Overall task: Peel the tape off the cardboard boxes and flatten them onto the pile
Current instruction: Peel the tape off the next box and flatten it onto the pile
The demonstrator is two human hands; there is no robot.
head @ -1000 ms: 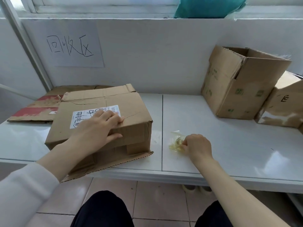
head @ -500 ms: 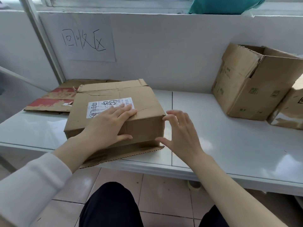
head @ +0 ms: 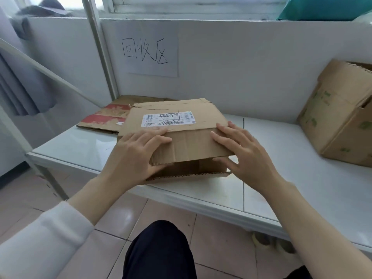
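A brown cardboard box (head: 201, 146) with a white shipping label lies partly collapsed on the white table (head: 281, 178), with its near flaps hanging open toward me. My left hand (head: 136, 154) holds the box's near left side, fingers on top and thumb under the upper flap's edge. At the near right corner my right hand (head: 245, 158) grips the same way, fingers over the top edge and thumb below. Behind the box to the left lies the pile of flattened cardboard (head: 106, 117) with red print.
Another open cardboard box (head: 338, 121) stands at the right against the white back wall. A paper sign (head: 150, 51) with handwriting hangs on that wall. A metal post (head: 100, 57) rises at the table's back left corner. The table's front edge is just below my hands.
My right hand left the crumpled tape on the table and came to the box's near right corner. My left hand slid from the top to the near edge. My view swung left.
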